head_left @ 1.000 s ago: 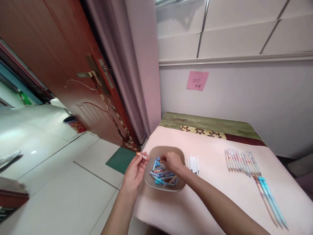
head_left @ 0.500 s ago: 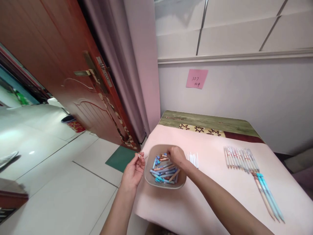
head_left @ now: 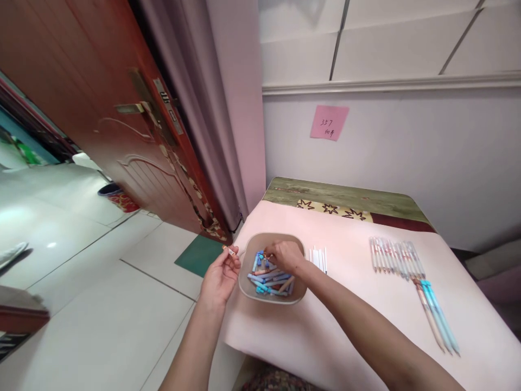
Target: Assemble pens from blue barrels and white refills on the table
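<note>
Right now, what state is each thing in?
left hand: pinching a small cap beside the bowl
right hand: fingers down among the caps
bowl: upright, partly filled with pen caps
white refills: lying side by side
pens: lying in a row
door: open

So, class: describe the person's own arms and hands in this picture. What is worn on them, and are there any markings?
Both arms are bare up to the picture's lower edge: no sleeves, gloves, watch or bracelet show. The left hand and right hand carry no rings or markings that can be made out. The fingernails are too small to judge.
</note>
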Demonstrator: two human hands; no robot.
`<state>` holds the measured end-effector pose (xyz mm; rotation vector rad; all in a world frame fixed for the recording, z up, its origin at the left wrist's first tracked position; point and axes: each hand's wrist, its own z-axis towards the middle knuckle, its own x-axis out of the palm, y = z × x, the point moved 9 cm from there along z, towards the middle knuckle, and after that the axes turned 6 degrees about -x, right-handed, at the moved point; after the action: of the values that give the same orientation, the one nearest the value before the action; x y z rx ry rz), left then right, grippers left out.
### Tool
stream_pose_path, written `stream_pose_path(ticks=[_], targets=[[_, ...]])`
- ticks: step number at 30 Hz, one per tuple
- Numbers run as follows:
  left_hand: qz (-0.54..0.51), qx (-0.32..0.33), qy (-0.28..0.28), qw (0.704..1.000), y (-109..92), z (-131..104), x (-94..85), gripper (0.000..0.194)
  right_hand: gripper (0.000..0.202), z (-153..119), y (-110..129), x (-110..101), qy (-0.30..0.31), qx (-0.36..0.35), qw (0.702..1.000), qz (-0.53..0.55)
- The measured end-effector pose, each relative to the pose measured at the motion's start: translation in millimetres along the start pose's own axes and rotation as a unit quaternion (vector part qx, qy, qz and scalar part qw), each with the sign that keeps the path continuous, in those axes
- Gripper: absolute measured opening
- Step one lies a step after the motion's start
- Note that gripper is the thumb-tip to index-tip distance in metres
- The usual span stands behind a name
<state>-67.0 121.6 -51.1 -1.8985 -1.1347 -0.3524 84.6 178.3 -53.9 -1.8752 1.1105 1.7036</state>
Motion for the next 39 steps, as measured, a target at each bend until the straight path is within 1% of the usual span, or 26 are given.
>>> stream_pose_path(ticks=[2,4,6,8,10,12,14,16,18,21,23,24,27,31,34,36,39], targets=[[0.003,-0.002,0.005,1.0,5,1,4.1,0.017,0.026,-8,15,2,0.002,-0.054,0.998,0.013],[0.011,-0.012,0.019,1.0,11,2,10.8,0.016,0.025,-14,34,9,0.014,-0.108,0.994,0.026],[0.019,-0.022,0.031,0.999,16,1,15.7,0.015,0.03,-15,42,15,0.016,-0.122,0.992,0.022],[0.024,-0.026,0.032,0.999,18,0,15.9,0.015,0.03,-11,32,14,-0.001,-0.09,0.996,0.007],[0.027,-0.022,0.025,0.999,15,-1,12.2,0.015,0.028,-6,9,6,-0.026,-0.029,0.999,-0.011],[0.024,-0.015,0.018,0.999,12,-2,8.0,0.016,0.032,-5,-16,-3,-0.043,0.024,0.999,-0.024],[0.018,-0.007,0.019,1.0,9,-1,6.4,0.016,0.032,-7,-29,-10,-0.052,0.052,0.997,-0.03],[0.016,-0.006,0.024,1.0,10,0,7.1,0.015,0.029,-10,-26,-10,-0.053,0.042,0.997,-0.022],[0.022,-0.009,0.029,0.999,13,3,9.1,0.014,0.025,-13,-8,-4,-0.044,0.005,0.999,-0.005],[0.026,-0.009,0.045,0.999,17,5,13.7,0.012,0.02,-14,26,11,-0.019,-0.049,0.998,0.019],[0.024,-0.008,0.05,0.998,18,5,15.6,0.011,0.022,-12,38,20,-0.006,-0.064,0.998,0.026],[0.023,-0.008,0.049,0.999,18,4,15.9,0.011,0.025,-10,41,23,-0.005,-0.064,0.998,0.026],[0.023,-0.009,0.043,0.999,17,1,16.2,0.011,0.027,-4,34,24,-0.016,-0.041,0.999,0.016],[0.024,-0.017,0.038,0.999,17,-3,16.5,0.015,0.032,-3,7,16,-0.044,0.029,0.999,-0.003],[0.024,-0.015,0.043,0.999,18,-3,17.9,0.015,0.029,-7,-10,9,-0.062,0.073,0.995,-0.008],[0.025,-0.01,0.049,0.998,18,-1,19.3,0.013,0.027,-9,-13,6,-0.066,0.077,0.995,-0.003],[0.03,-0.009,0.051,0.998,20,1,20.5,0.012,0.024,-8,-1,8,-0.059,0.043,0.997,0.017]])
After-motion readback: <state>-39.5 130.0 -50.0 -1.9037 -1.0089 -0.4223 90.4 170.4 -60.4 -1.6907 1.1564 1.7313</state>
